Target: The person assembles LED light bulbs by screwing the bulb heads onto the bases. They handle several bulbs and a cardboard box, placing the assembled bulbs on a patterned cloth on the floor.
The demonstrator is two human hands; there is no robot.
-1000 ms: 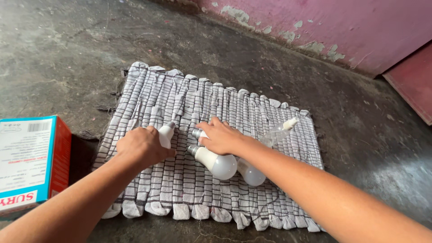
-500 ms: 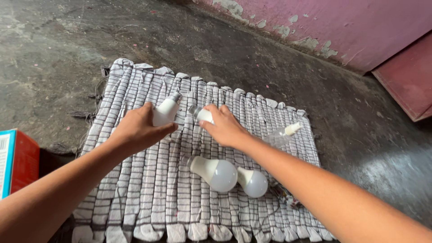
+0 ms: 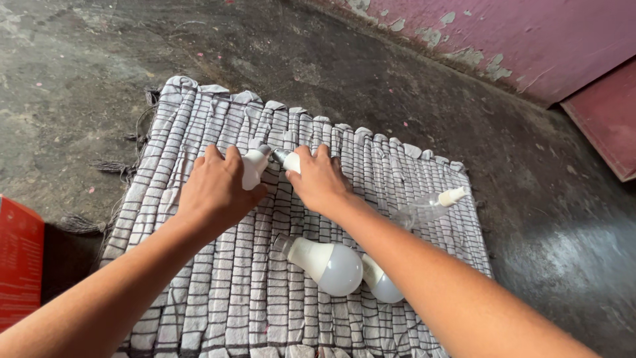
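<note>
your left hand [image 3: 215, 189] wraps a white bulb [image 3: 254, 167], fingers closed around its body; your right hand [image 3: 321, 180] grips another bulb [image 3: 289, 161], its metal base poking out toward the first. both sit low over the mat's [image 3: 199, 126] middle, nearly touching. nearest you, two more bulbs [image 3: 326, 264] lie loose on the mat, smooth frosted domes on white necks, one half hidden under your forearm. a red box [image 3: 18, 262] edges in at left. further right lies a clear bulb [image 3: 427, 207]. the mat is woven, ridged, checked grey and white, fringed. beyond it, rough grey concrete and a flaking pink wall [image 3: 530, 40].
</note>
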